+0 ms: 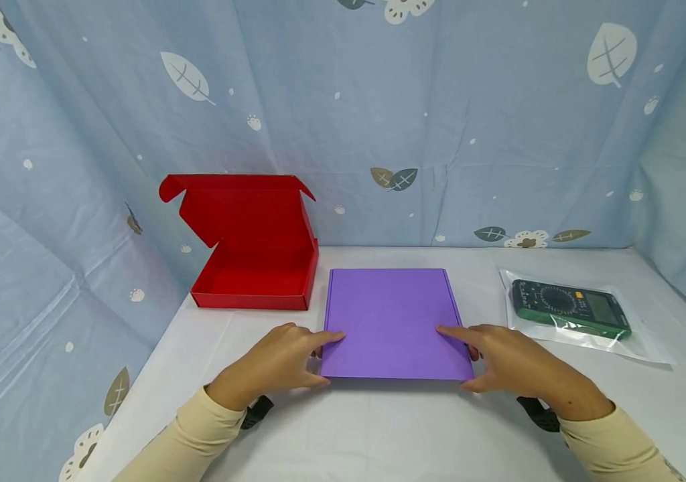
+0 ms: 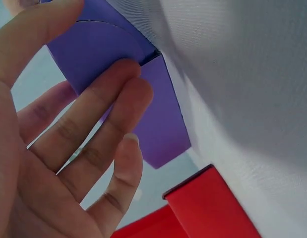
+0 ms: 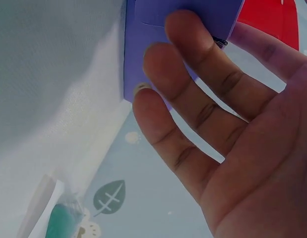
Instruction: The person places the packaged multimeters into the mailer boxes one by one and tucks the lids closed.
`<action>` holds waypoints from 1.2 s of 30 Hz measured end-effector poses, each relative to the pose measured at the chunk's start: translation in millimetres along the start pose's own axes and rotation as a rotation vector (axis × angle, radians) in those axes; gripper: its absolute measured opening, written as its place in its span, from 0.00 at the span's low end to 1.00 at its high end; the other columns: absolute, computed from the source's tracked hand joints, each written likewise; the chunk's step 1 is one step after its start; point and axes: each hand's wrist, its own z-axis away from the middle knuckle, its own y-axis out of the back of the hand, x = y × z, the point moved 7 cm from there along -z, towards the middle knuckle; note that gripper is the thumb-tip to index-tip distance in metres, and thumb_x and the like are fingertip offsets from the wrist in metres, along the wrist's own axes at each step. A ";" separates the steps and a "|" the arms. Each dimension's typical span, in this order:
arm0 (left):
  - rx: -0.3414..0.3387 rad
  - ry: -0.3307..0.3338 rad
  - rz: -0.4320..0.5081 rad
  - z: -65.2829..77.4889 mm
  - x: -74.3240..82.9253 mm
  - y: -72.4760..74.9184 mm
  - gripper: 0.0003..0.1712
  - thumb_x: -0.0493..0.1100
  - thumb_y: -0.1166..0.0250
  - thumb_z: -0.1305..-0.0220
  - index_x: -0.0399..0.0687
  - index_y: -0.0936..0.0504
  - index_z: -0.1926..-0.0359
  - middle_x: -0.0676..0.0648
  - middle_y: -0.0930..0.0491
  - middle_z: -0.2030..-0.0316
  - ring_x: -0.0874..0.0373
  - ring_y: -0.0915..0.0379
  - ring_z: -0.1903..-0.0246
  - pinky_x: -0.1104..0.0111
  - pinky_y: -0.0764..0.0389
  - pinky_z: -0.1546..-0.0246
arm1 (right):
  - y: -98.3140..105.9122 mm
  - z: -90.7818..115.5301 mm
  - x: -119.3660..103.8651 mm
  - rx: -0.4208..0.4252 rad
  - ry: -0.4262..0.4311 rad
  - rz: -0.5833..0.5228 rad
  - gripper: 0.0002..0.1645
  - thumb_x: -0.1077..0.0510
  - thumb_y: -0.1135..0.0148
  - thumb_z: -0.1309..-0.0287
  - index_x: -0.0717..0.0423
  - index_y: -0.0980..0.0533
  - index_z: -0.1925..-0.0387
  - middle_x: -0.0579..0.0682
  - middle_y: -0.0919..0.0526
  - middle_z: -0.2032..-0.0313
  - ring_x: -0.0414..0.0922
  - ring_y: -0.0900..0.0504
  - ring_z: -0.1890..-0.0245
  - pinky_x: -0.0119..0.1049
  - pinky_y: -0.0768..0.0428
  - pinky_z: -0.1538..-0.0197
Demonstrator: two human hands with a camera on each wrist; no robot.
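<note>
The purple box (image 1: 392, 314) lies lid-down flat at the middle of the counter (image 1: 379, 435), front edge toward the person. The left hand (image 1: 279, 358) and right hand (image 1: 512, 361) flank it, fingers extended and apart, index fingertips touching the top panel. Counter surface extends before the front edge and along both sides. The open red box (image 1: 252, 301) stands rear left; a bagged multimeter (image 1: 572, 308) lies right; a curtain (image 1: 319, 134) bounds the rear.
</note>
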 end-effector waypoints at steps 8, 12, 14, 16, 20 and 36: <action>-0.036 0.020 0.104 0.4 -3.4 -0.7 0.38 0.51 0.22 0.50 0.53 0.21 0.36 0.59 0.14 0.69 0.65 0.22 0.68 0.72 0.24 0.64 | 0.7 0.2 -0.9 -0.003 0.023 -0.039 0.51 0.50 0.19 0.59 0.51 0.29 0.31 0.34 0.26 0.72 0.32 0.28 0.69 0.27 0.28 0.68; -0.055 0.039 0.126 0.5 -5.6 -2.9 0.39 0.52 0.23 0.49 0.53 0.22 0.35 0.59 0.14 0.68 0.65 0.22 0.67 0.73 0.25 0.65 | -0.3 0.2 0.1 -0.016 0.035 -0.097 0.49 0.52 0.20 0.57 0.54 0.30 0.31 0.33 0.27 0.74 0.30 0.29 0.71 0.26 0.29 0.70; -0.058 0.040 0.137 0.5 -5.7 -2.9 0.39 0.52 0.23 0.49 0.53 0.22 0.35 0.59 0.14 0.68 0.66 0.22 0.67 0.74 0.25 0.65 | -1.4 0.2 1.5 -0.031 0.030 -0.133 0.49 0.53 0.21 0.55 0.55 0.31 0.30 0.33 0.26 0.74 0.30 0.30 0.73 0.26 0.29 0.72; -0.064 0.038 0.147 0.5 -6.0 -3.6 0.39 0.52 0.23 0.49 0.53 0.23 0.34 0.60 0.13 0.68 0.66 0.22 0.67 0.74 0.25 0.65 | -2.7 0.1 3.0 -0.050 0.021 -0.167 0.49 0.53 0.22 0.54 0.55 0.32 0.30 0.33 0.25 0.73 0.29 0.31 0.76 0.26 0.29 0.74; -0.072 0.031 0.164 0.7 -6.2 -4.1 0.39 0.51 0.23 0.48 0.52 0.23 0.34 0.59 0.13 0.67 0.66 0.21 0.67 0.75 0.25 0.65 | -3.9 0.4 4.5 -0.067 0.009 -0.206 0.50 0.53 0.22 0.54 0.54 0.33 0.29 0.34 0.24 0.72 0.29 0.35 0.79 0.26 0.30 0.77; -0.089 0.100 0.235 0.3 -14.6 -6.2 0.40 0.43 0.27 0.47 0.52 0.26 0.31 0.57 0.14 0.67 0.71 0.43 0.85 0.76 0.33 0.79 | -5.1 -4.5 5.8 -0.002 0.044 -0.241 0.47 0.59 0.23 0.54 0.61 0.32 0.30 0.36 0.18 0.68 0.33 0.22 0.66 0.26 0.27 0.70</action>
